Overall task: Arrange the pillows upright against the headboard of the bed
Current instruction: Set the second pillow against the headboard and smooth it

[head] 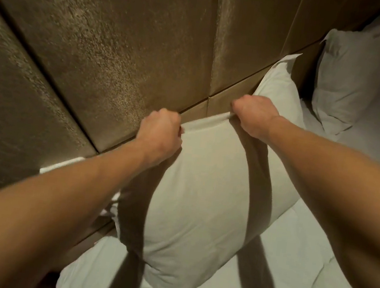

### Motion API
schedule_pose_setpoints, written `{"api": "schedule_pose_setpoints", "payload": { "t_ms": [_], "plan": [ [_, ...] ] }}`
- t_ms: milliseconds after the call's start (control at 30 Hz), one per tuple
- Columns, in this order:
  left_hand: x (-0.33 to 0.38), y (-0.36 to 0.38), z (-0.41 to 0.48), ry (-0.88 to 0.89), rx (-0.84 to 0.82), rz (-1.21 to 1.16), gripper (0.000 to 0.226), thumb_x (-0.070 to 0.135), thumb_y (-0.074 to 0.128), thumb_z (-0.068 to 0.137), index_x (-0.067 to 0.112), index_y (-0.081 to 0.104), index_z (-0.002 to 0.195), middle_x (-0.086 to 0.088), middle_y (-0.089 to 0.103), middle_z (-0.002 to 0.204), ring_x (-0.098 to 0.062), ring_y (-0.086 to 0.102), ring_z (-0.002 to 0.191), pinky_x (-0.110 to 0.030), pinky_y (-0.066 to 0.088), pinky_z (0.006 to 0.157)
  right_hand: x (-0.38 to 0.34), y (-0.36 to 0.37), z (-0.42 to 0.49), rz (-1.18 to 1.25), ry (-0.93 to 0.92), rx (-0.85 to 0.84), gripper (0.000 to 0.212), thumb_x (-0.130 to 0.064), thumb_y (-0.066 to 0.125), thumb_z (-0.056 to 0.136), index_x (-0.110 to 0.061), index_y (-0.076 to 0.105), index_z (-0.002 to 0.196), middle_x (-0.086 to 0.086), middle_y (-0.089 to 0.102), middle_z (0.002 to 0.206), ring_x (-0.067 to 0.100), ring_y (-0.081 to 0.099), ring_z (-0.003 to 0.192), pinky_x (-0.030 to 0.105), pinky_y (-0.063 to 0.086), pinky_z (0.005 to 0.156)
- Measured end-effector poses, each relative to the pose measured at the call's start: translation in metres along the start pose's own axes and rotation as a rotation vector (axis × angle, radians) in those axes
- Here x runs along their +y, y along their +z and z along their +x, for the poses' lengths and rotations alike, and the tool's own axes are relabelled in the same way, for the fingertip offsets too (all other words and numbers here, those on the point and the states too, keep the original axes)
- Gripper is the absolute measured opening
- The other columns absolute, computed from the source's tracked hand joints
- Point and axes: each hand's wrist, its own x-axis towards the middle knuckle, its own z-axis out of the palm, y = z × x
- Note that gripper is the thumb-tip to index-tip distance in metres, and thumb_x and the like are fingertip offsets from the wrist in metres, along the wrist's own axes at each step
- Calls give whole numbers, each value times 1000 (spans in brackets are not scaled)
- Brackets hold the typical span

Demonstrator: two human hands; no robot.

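Observation:
A white pillow (203, 194) stands upright on the bed in the middle of the view, its top edge close to the padded brown headboard (115, 43). My left hand (159, 137) is closed on the pillow's top left corner. My right hand (253, 115) is closed on its top right corner, and the fabric is stretched taut between them. A second white pillow (279, 88) leans on the headboard just behind and right of the held one. A third pillow (354, 76) stands upright against the headboard at the far right.
White bedding (293, 268) covers the mattress below and to the right. A small white object (61, 167) shows at the headboard's base under my left forearm. A dark gap lies at the far right beyond the last pillow.

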Motion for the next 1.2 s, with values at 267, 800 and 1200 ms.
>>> {"api": "schedule_pose_setpoints", "payload": {
  "t_ms": [267,800,1200],
  "plan": [
    [4,15,-5,-12,-13,4,25,30,57,96,10,69,99,-16,70,98,-39,66,95,-44,54,80,-3,25,-11,53,32,0,15,-26,57,94,-16,64,102,9,67,97,30,63,86,41,53,80],
    [-3,14,-5,93,-17,129,28,39,45,100,15,61,100,-12,69,96,-36,66,90,-41,49,76,17,28,-10,-121,22,-60,36,-20,66,90,-16,57,125,8,61,121,29,56,111,41,43,103],
    [-34,9,-17,320,-140,295,28,36,39,102,18,59,107,-5,69,94,-28,66,83,-35,42,67,42,13,16,-260,106,-174,24,-17,62,95,-15,60,118,8,62,107,23,58,89,36,50,89]
  ]
}}
